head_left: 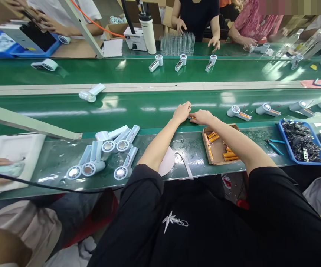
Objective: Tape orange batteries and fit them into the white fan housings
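My left hand point(182, 112) is closed over the far side of a handheld fan point(189, 118), most of which my fingers hide. My right hand point(204, 117) grips the same piece from the right, its fingers pressed at the handle, where a bit of orange battery shows. Both hands meet above the near green belt. Below my right forearm lies a cardboard box point(218, 162) with orange batteries point(231, 155) inside. Left of my left arm, several pale blue fans point(92, 167) rest in a group on the bench.
Several fans with open handles point(238, 112) lie on the belt to the right. A blue tray point(302, 162) of small black parts and blue-handled pliers point(275, 147) sit at the bench's right. A metal post point(29, 120) slants at left. Co-workers sit opposite and on both sides.
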The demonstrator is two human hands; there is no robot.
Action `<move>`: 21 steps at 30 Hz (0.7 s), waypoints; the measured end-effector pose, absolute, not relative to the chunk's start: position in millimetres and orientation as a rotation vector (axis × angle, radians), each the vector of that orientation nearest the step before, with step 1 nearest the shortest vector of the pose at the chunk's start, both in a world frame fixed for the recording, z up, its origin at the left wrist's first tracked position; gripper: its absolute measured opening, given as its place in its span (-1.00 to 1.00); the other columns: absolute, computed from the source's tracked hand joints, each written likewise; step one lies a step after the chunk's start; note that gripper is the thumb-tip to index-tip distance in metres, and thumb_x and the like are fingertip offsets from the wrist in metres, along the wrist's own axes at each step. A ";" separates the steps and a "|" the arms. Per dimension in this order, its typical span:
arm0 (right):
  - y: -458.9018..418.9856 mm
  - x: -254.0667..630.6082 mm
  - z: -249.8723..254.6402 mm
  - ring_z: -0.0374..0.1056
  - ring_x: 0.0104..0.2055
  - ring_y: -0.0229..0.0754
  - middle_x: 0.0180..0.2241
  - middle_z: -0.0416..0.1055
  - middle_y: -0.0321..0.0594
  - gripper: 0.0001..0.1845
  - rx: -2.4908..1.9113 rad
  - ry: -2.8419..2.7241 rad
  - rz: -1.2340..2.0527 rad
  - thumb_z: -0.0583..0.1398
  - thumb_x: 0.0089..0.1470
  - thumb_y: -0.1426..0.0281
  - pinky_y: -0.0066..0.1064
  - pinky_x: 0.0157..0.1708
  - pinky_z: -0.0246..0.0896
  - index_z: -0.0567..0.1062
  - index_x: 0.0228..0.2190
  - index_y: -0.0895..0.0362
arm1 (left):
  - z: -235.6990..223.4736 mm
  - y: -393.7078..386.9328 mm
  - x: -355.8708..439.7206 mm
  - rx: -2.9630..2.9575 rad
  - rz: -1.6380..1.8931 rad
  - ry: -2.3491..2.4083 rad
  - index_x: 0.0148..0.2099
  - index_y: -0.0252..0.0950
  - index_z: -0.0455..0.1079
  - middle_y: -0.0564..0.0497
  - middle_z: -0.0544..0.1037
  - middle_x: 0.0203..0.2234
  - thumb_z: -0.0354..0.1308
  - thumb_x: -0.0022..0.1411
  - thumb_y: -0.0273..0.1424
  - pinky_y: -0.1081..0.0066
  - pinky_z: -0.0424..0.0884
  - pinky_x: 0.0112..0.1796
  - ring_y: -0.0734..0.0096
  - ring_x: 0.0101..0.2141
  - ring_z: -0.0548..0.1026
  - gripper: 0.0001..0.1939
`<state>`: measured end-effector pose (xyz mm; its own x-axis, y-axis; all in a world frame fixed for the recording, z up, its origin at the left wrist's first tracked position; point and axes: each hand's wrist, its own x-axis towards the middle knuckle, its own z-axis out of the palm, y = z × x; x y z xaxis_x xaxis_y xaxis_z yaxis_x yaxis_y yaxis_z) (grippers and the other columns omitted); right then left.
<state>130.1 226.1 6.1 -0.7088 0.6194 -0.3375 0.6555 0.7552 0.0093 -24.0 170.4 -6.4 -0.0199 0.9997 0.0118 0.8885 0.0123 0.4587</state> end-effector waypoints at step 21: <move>-20.0 279.6 24.5 0.62 -0.45 -0.12 -0.12 0.75 -0.13 -0.33 1.383 2.352 -2.192 0.43 0.16 0.06 -0.42 -0.61 0.34 0.59 0.23 0.04 | -15.4 -142.8 -12.9 2.226 0.610 2.045 0.27 -0.15 0.47 -0.22 0.60 0.16 0.48 0.26 -0.06 -0.25 0.33 0.41 -0.34 0.37 0.34 -0.37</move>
